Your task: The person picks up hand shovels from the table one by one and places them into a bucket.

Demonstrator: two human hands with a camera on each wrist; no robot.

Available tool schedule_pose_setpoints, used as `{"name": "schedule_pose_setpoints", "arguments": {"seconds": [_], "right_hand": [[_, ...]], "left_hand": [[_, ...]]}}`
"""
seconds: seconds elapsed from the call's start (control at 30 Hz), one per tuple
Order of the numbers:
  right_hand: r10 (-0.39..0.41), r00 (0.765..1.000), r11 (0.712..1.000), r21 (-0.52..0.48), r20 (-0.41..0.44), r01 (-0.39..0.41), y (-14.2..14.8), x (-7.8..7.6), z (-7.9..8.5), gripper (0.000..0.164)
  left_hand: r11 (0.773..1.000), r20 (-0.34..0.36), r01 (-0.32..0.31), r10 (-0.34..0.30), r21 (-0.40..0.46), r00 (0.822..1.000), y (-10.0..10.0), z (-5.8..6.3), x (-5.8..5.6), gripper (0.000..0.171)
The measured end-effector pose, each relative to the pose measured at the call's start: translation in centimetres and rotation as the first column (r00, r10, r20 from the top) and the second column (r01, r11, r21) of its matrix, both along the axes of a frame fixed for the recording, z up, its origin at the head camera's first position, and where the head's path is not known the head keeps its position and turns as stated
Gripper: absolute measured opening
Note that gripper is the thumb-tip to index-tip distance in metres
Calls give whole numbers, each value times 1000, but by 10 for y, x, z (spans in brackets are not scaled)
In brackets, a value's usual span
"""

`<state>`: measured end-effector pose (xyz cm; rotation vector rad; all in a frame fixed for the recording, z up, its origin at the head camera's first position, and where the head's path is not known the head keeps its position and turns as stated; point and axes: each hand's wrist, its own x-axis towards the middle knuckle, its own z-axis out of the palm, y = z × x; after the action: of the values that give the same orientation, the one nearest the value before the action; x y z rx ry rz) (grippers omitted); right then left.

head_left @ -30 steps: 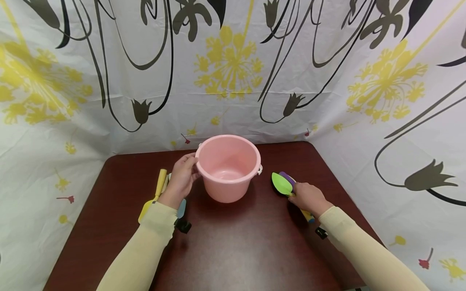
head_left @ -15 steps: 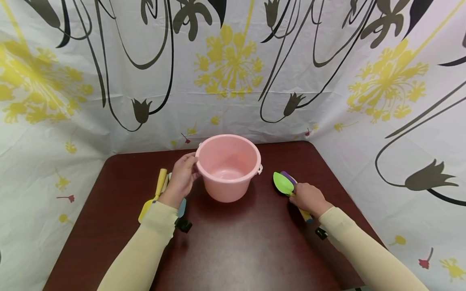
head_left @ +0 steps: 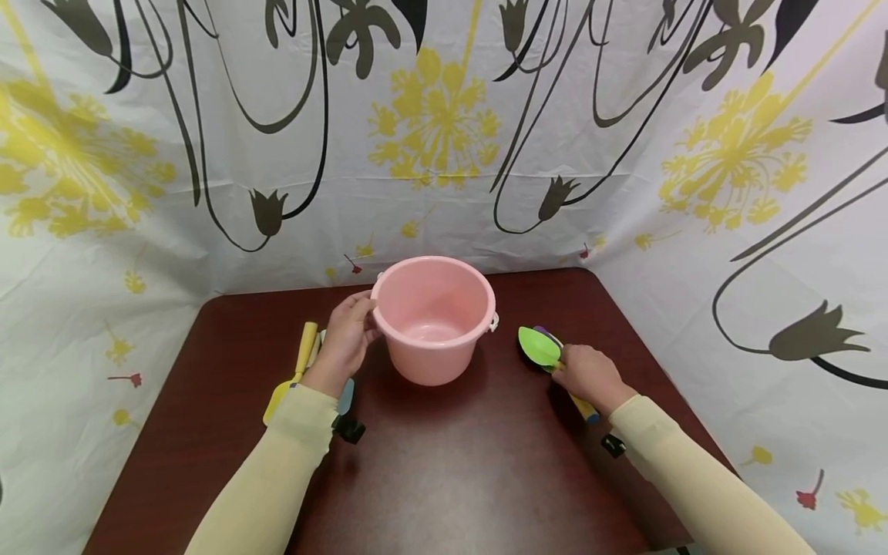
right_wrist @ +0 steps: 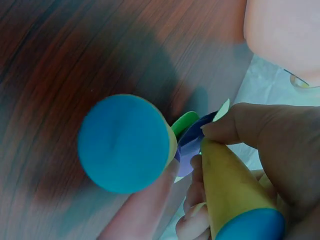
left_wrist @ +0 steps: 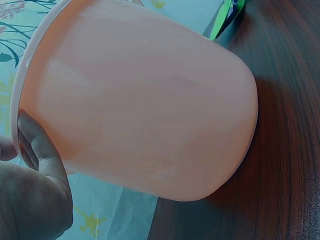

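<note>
My left hand (head_left: 347,335) grips the left rim of a pink bucket (head_left: 433,362); in the left wrist view its fingers (left_wrist: 42,145) press the outer wall under the rim. To the bucket's right, my right hand (head_left: 590,378) holds a small green-bladed trowel (head_left: 538,347). A purple-bladed tool (head_left: 544,332) shows just behind the green blade, mostly hidden. In the right wrist view, my thumb and fingers are round a yellow handle (right_wrist: 230,180) with a blue end. A second blue handle end (right_wrist: 125,142) sits close by; which blade it belongs to I cannot tell.
Left of the bucket, partly under my left forearm, lie a yellow shovel (head_left: 279,397) and a tool with a light blue blade (head_left: 346,397). They rest on the dark red-brown table (head_left: 444,478). A patterned white curtain (head_left: 430,216) hangs along its back and sides.
The green blade has turned slightly in my right hand, and less of the purple one shows behind it. My left hand and the bucket stay in place.
</note>
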<state>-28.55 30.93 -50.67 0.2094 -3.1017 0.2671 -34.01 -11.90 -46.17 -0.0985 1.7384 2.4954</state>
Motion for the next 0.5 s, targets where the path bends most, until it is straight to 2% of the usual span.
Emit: {"name": "schedule_pose_setpoints", "arguments": {"seconds": [0.37, 0.5], "right_hand": [[-42, 999, 997, -70, 16, 42, 7, 3, 6, 24], [-34, 999, 994, -100, 18, 36, 9, 4, 10, 23]], "left_hand": [[1000, -4, -3, 3, 2, 1000, 1, -1, 0, 39], [1000, -6, -1, 1, 12, 1000, 0, -1, -1, 39]]}}
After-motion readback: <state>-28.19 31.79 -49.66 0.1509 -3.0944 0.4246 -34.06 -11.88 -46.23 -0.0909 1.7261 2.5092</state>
